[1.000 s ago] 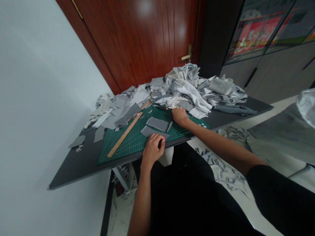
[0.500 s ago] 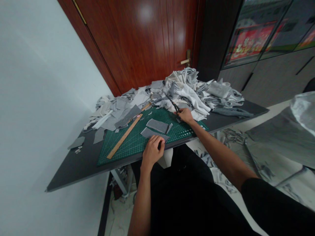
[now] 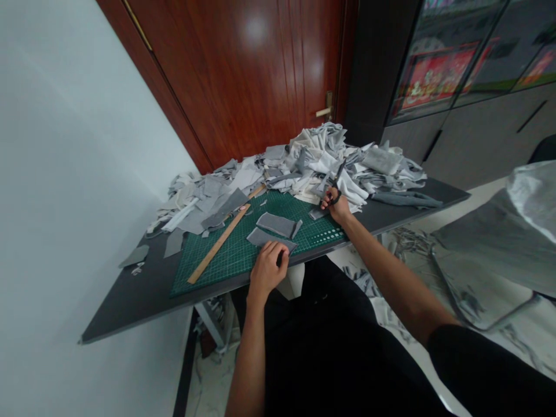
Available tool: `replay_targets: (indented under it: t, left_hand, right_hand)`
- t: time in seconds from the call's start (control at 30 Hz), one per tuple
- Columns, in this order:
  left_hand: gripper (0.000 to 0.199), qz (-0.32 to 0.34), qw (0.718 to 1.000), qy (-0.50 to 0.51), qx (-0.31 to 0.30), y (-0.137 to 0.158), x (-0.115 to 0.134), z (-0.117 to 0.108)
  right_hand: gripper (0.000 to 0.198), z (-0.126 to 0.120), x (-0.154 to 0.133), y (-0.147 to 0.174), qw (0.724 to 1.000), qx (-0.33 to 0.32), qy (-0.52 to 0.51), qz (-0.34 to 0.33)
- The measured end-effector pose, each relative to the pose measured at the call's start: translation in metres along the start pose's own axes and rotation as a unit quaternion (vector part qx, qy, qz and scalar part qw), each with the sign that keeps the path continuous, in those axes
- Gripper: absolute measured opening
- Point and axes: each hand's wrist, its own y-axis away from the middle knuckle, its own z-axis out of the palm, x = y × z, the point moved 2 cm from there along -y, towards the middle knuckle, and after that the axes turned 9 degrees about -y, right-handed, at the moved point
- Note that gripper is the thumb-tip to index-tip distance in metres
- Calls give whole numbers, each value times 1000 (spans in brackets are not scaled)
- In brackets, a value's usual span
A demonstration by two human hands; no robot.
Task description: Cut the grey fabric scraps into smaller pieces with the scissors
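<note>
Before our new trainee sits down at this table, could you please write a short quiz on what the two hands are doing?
1. Fill in the blank: the black-handled scissors are held in the ____ hand.
2. Which of these is nearest the left hand?
A) the door handle
B) a gray fabric piece
C) the wooden ruler
3. True or false: the scissors' blades point toward the person's own body.

Key:
1. Right; the right hand grips them by the handles.
2. B; the piece lies at the fingers.
3. False; the blades point away, toward the heap of fabric scraps.
</note>
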Motion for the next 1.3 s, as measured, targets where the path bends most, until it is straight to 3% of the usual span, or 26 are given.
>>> replay_targets:
  t: [0.1,0.27,0.47,0.67,0.87,1.03,1.17,1.23,1.3]
  left_hand:
    - [19,2,1000,0,-2,0,-1,0]
    - [19,5,1000,1,-2,-1,-1,0]
    - [19,1,1000,-1,-1,0,0,-1]
    - [20,1,1000,-5,-1,0,1,-1]
    - [19,-1,1000,-5,-5,-1,0,-1]
    - [20,-1,1000,-7,-8,-1,-1,1]
    - [20,-3,1000,-7,-7,-1,0,0]
    - [19,-3,1000,-4,-5,-1,1,-1]
    - [19,-1,1000,-3,-3,-1,1,-1]
  right_hand:
    - [48,3,4,5,1000,-3,29,-1]
    - [53,9,5,13,989,-66,118,-52]
    - [54,14,4,17,953,-125,254,-105]
    - [29,22,6,23,842,-206,449,-216]
    - [21,29,6,31,739,-233,597,-208]
    - [25,34,5,35,683,-264,655,-188]
    - [27,35,5,35,672,-266,668,-176]
    - [23,34,6,35,686,-263,654,-177]
    - [18,32,7,33,722,-252,617,-187]
